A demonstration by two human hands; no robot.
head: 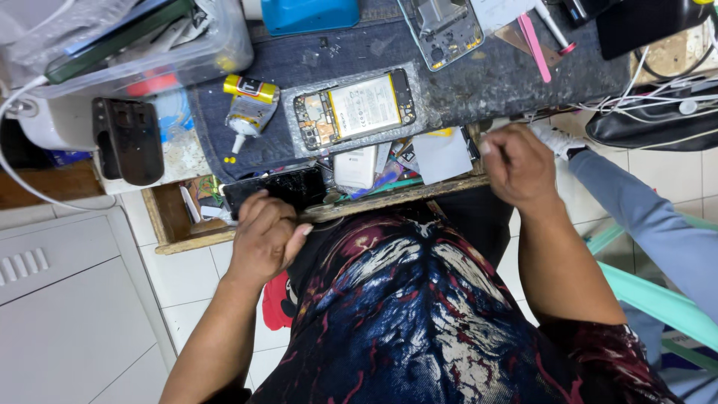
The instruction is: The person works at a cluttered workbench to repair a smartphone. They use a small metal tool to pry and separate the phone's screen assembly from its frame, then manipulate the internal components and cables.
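View from above a person seated at a cluttered workbench; the left hand (263, 238) is curled over the near edge of a dark phone screen (278, 188), fingers bent and gripping it where it lies over an open wooden drawer (173, 224); the right hand (520, 166) is closed in a loose fist at the bench edge, and whether it holds anything cannot be told; just beyond the hands, on a dark mat (479, 82), lies an opened phone (354, 108) with battery and circuit board exposed, resting on a clear sheet; a yellow glue tube (249, 106) lies left of it; a second phone frame (446, 28) sits farther back; a clear plastic box (142, 49) stands at far left; another person's blue sleeve (643, 217) shows at right.
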